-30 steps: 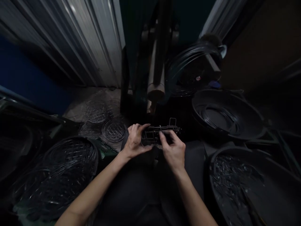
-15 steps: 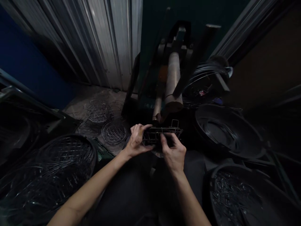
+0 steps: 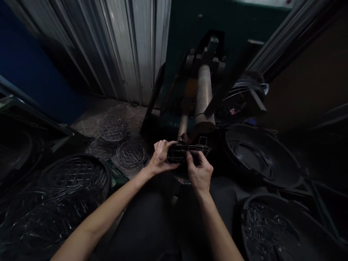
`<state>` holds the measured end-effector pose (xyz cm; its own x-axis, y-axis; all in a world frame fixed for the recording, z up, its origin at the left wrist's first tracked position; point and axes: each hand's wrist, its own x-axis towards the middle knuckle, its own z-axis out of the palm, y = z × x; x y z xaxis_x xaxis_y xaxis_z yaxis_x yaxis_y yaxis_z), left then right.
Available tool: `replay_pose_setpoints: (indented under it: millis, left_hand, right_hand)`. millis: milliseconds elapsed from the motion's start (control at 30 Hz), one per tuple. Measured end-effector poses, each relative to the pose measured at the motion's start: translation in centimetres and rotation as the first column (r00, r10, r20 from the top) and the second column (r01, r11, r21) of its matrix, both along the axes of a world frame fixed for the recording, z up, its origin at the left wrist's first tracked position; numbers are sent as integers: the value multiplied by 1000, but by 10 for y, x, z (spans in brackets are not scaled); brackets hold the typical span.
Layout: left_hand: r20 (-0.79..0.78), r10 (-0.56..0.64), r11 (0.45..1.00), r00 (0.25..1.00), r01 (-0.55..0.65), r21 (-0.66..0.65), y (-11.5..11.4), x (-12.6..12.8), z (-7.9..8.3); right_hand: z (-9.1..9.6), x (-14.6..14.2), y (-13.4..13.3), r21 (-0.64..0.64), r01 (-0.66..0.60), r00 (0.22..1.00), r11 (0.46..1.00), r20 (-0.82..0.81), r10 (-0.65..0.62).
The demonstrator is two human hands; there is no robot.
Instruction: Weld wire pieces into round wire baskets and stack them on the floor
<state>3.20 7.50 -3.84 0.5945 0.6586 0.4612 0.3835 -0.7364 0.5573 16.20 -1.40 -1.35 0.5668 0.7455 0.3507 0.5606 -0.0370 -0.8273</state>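
Observation:
A small round wire basket point(image 3: 178, 154) stands on its side just below the electrode tips of a machine that looks like a spot welder point(image 3: 205, 98). Around its left end my left hand point(image 3: 161, 156) is closed, thumb below and fingers above. With thumb and fingers pinched, my right hand point(image 3: 199, 168) is at the basket's near side, right of the middle. Whatever small piece lies in that pinch is too dark to make out. A small wire loop point(image 3: 202, 140) sticks up from the basket's right part, close to the machine's lower arm point(image 3: 183, 127).
Wire grids fill a black tub point(image 3: 108, 177) on the left. Round wire racks point(image 3: 131, 153) lie on the floor beyond it. To the right stand a basin with wire rings point(image 3: 295, 159) and a tub of small bent wire pieces point(image 3: 268, 228). Corrugated metal point(image 3: 130, 47) walls the back.
The view has shifted slightly, so the machine appears a little lower and further right. The basket has tilted slightly, its upper edge nearer the electrode tips. Both hands keep their hold.

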Motion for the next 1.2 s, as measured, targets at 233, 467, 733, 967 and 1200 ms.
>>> replay_pose_setpoints:
  millis: [233, 467, 733, 967, 1200]
  left_hand:
    - [-18, 3, 1000, 1000, -3, 24, 5, 3, -2]
    - [-51, -14, 997, 999, 18, 79, 12, 0, -4]
    - [-67, 30, 991, 997, -21, 135, 15, 2, -7]
    - [-52, 46, 990, 998, -39, 137, 14, 3, -2]
    - [-215, -61, 998, 975, 60, -8, -31, -6, 26]
  right_hand:
    - [-4, 2, 5, 34, 2, 999, 999, 34, -3]
    - [-5, 1, 8, 67, -6, 999, 998, 33, 4]
    - [-8, 2, 9, 75, 2, 999, 997, 32, -5]
    - [12, 4, -4, 32, -58, 997, 998, -41, 60]
    - [-25, 115, -171, -395, 581, 814, 712, 279, -509]
